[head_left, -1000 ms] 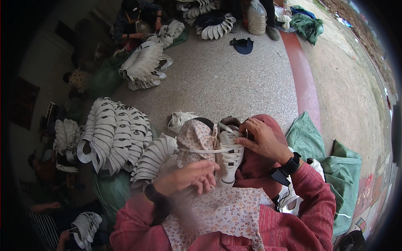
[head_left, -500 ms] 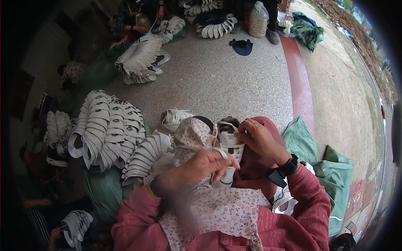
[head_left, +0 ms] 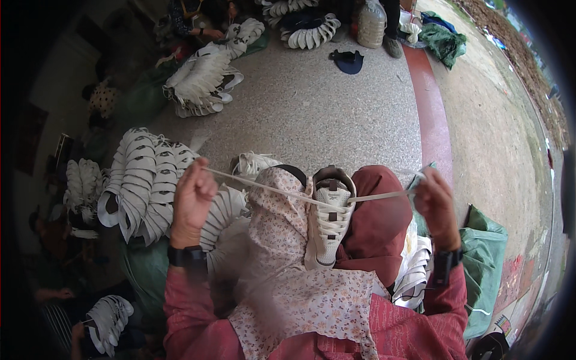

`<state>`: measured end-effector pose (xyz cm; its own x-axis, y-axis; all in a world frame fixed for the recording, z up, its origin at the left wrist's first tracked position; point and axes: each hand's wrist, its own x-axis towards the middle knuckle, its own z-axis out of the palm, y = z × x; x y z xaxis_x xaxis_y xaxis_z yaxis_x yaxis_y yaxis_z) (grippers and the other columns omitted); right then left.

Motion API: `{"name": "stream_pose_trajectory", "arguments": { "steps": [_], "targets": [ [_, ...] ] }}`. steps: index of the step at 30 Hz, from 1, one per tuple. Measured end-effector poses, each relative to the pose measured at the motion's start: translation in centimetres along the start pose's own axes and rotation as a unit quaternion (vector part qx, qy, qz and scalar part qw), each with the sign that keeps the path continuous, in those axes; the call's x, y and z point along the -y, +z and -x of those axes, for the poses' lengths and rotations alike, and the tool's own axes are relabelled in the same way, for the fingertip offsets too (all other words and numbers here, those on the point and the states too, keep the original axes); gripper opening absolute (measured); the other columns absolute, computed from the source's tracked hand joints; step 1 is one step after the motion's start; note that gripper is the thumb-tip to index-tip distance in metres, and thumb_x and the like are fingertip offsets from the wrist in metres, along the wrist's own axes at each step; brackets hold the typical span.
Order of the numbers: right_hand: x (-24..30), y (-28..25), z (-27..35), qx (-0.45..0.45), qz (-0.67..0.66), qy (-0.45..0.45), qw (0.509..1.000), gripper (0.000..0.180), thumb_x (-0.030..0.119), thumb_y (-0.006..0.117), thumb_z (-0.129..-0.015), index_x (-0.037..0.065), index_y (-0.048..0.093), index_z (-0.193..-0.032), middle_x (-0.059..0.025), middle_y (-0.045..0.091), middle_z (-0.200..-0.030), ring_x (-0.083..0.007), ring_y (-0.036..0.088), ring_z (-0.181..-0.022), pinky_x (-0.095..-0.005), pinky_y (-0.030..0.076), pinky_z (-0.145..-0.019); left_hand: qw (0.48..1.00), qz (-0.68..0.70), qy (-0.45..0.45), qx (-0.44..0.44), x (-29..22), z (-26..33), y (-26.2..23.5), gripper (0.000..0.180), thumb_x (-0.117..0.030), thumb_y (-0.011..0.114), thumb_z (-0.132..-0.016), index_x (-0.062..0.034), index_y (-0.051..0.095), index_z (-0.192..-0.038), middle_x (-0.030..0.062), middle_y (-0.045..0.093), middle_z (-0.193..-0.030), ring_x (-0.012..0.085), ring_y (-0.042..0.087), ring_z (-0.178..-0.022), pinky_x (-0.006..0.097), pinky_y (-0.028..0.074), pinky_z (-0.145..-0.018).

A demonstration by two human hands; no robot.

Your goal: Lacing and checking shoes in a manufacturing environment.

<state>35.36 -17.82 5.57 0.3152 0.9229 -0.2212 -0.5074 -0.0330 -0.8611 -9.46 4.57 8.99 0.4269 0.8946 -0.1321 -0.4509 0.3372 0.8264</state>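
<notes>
Between my knees a white shoe upper (head_left: 329, 222) stands with its toe toward me, partly laced. A pale shoelace (head_left: 264, 187) comes out of its upper eyelets to both sides. My left hand (head_left: 195, 193), out to the left at knee height, is closed on one end of it. Out to the right my right hand (head_left: 434, 201) grips the other end, with a loose tail above the fingers. Both lengths look stretched nearly straight. Floral cloth (head_left: 276, 210) covers my left knee and dark red cloth (head_left: 381, 216) my right.
Nested white shoe uppers (head_left: 138, 180) lie in stacks at my left, with another stack (head_left: 204, 78) farther off. Green sacks (head_left: 483, 258) lie at my right. A dark blue visor (head_left: 347, 62) and a big plastic jug (head_left: 371, 25) are on the far floor. Other people work at far left.
My hands have moved apart from the shoe upper, left hand to the left and right hand to the right, drawing the lace out to both sides.
</notes>
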Motion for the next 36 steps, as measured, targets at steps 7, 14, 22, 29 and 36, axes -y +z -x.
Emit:
{"name": "stream_pose_trajectory", "arguments": {
  "steps": [7,14,22,29,36],
  "targets": [
    [0.2,-9.3,6.0,-0.165,0.142,-0.004,0.976,0.014,0.019,0.056,-0.099,0.007,0.060,-0.104,0.0019,0.056,-0.072,-0.0040,0.041,-0.050,-0.0194,0.032,-0.045,0.968,0.036,0.096,-0.229,-0.2,1.6,-5.0,0.034,-0.025,0.060,-0.099,-0.0035,0.057,-0.125,-0.0009,0.055,-0.084,0.0088,0.049,-0.077,0.022,0.043,-0.069],
    [-3.2,-3.7,2.8,-0.130,0.491,-0.082,0.858,0.015,0.004,0.070,-0.084,0.002,0.067,-0.099,-0.0061,0.065,-0.097,-0.0137,0.061,-0.074,-0.0253,0.047,-0.063,0.982,-0.187,-0.031,0.026,0.7,2.9,0.4,0.036,-0.023,0.057,-0.100,-0.0029,0.053,-0.130,-0.0035,0.055,-0.072,0.0038,0.045,-0.057,0.017,0.038,-0.052],
    [-4.0,10.7,-1.3,0.216,0.534,-0.361,0.734,0.019,0.003,0.068,-0.080,0.004,0.065,-0.099,-0.0103,0.065,-0.103,-0.0311,0.060,-0.096,-0.0392,0.046,-0.084,0.713,-0.580,0.298,0.257,10.1,0.5,7.8,0.010,-0.013,0.062,-0.093,-0.0047,0.066,-0.096,0.0068,0.063,-0.079,0.0246,0.062,-0.070,0.036,0.053,-0.066],
    [-6.2,11.3,-3.1,0.283,0.524,-0.256,0.762,0.019,0.006,0.066,-0.087,0.004,0.065,-0.105,-0.0100,0.062,-0.097,-0.0291,0.060,-0.091,-0.0359,0.047,-0.083,0.625,-0.701,0.242,0.243,11.4,1.0,6.6,0.006,-0.010,0.062,-0.085,-0.0083,0.065,-0.089,0.0077,0.060,-0.085,0.0279,0.061,-0.088,0.040,0.052,-0.073],
    [-6.6,9.9,-2.8,0.247,0.499,-0.204,0.805,0.017,0.008,0.065,-0.089,0.007,0.066,-0.106,-0.0080,0.059,-0.092,-0.0260,0.059,-0.090,-0.0349,0.047,-0.080,0.621,-0.713,0.250,0.208,11.4,1.0,7.5,0.008,-0.013,0.060,-0.085,-0.0090,0.058,-0.080,0.0056,0.057,-0.083,0.0260,0.058,-0.089,0.040,0.046,-0.078]
  ]
}}
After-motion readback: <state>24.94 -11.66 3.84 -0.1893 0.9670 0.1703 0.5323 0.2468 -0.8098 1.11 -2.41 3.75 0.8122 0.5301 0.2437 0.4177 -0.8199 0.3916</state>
